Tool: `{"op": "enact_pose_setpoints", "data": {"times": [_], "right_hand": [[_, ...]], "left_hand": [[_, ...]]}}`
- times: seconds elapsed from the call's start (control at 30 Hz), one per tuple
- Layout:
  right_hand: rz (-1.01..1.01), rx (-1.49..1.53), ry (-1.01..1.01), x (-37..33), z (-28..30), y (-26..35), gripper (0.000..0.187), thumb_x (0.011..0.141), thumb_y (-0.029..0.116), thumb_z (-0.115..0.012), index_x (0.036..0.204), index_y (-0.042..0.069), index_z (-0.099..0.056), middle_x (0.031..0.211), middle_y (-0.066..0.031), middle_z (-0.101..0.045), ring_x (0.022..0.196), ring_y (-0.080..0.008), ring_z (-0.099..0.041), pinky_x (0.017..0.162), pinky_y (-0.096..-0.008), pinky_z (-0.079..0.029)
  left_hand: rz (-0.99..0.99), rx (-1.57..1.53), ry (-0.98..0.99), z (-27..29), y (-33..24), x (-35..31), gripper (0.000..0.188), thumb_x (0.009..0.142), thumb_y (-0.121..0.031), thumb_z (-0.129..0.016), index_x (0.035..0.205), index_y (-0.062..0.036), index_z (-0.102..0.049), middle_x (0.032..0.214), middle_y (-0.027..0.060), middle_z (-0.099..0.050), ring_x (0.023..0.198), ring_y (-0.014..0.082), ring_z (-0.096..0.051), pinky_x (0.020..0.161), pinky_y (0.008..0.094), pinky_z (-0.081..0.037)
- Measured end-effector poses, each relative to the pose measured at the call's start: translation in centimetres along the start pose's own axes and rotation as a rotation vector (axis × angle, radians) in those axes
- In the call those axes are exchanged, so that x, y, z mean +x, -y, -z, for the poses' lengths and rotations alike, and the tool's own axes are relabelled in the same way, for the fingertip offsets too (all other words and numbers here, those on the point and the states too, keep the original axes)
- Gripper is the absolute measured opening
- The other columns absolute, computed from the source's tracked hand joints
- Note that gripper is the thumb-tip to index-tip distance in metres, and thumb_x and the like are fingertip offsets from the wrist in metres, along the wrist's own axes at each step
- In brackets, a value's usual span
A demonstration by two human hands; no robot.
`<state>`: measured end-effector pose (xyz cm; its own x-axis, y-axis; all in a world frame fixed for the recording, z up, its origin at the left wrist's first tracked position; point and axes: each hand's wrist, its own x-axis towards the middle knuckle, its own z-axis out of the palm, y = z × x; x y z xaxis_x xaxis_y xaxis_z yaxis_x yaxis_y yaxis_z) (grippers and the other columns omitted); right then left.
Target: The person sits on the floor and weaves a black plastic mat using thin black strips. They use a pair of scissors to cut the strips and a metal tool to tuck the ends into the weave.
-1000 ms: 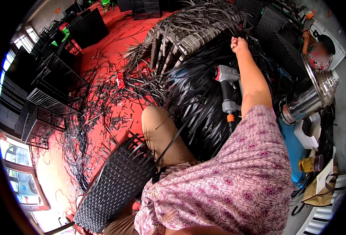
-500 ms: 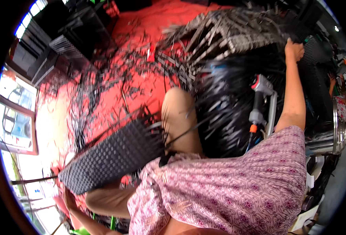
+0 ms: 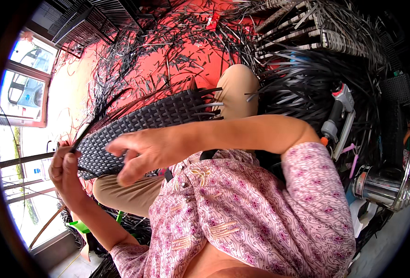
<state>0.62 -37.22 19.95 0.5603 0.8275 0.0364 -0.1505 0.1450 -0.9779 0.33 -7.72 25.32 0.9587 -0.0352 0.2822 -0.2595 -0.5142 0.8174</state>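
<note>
We can read no words, numbers or signs here. The red scrap point(image 3: 213, 21) carries pale marks too small for us to make out; any lettering on the pneumatic fastener gun point(image 3: 336, 111) is illegible to us.

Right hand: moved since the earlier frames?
Yes, leftward: the right hand was out beyond the nail gun; now it is well to the gun's left, in front of the dark woven panel.

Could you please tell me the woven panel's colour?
The woven panel is dark grey, best seen in the head view.
</note>
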Motion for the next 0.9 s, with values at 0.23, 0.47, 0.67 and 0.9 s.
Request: {"op": "enact_pose_setpoints", "data": {"times": [0.23, 0.47, 0.67, 0.9], "right_hand": [[0.565, 0.310, -0.558, 5.5, 5.5, 2.7, 0.033, 0.104, 0.029, -0.058, 0.096, 0.002, -0.074, 0.085, -0.0095, -0.075, 0.064, -0.0190, -0.072, 0.053, -0.0293, -0.056], [0.591, 0.475, -1.375, -15.7, 43.5, -1.7, 0.027, 0.107, 0.031, -0.053, 0.089, 0.012, -0.063, 0.068, 0.0011, -0.058, 0.052, -0.0114, -0.051, 0.043, -0.0245, -0.034], [-0.464, -0.080, -1.351, -26.5, 49.5, -4.8, 0.061, 0.100, 0.052, -0.061, 0.124, -0.004, -0.060, 0.092, -0.0176, -0.074, 0.068, -0.0194, -0.074, 0.039, -0.0269, -0.047], [0.332, -0.794, -0.893, -5.8, 17.8, 4.2, 0.038, 0.106, 0.032, -0.059, 0.112, -0.003, -0.072, 0.089, -0.0031, -0.070, 0.074, -0.0111, -0.063, 0.067, -0.0259, -0.051]], "left_hand": [[0.124, -0.230, 0.025, -1.6, 2.8, -2.4, 0.021, 0.100, -0.019, -0.067, 0.091, -0.0004, -0.066, 0.078, -0.0045, -0.057, 0.060, -0.0011, -0.034, 0.054, 0.0197, -0.022], [0.407, -0.053, -0.159, 8.7, 12.5, -4.5, 0.017, 0.101, -0.018, -0.065, 0.095, -0.0019, -0.069, 0.075, -0.0085, -0.054, 0.064, -0.0011, -0.038, 0.055, 0.0195, -0.027], [0.155, 0.315, 0.173, 3.4, 8.1, -1.8, 0.017, 0.098, -0.011, -0.062, 0.087, 0.0014, -0.064, 0.070, -0.0024, -0.050, 0.065, 0.0048, -0.037, 0.057, 0.0255, -0.031], [-0.425, 0.252, 0.428, -14.4, -1.9, 3.1, 0.013, 0.093, -0.012, -0.069, 0.090, 0.0012, -0.070, 0.078, 0.0125, -0.065, 0.068, 0.0295, -0.064, 0.066, 0.0358, -0.049]]}}
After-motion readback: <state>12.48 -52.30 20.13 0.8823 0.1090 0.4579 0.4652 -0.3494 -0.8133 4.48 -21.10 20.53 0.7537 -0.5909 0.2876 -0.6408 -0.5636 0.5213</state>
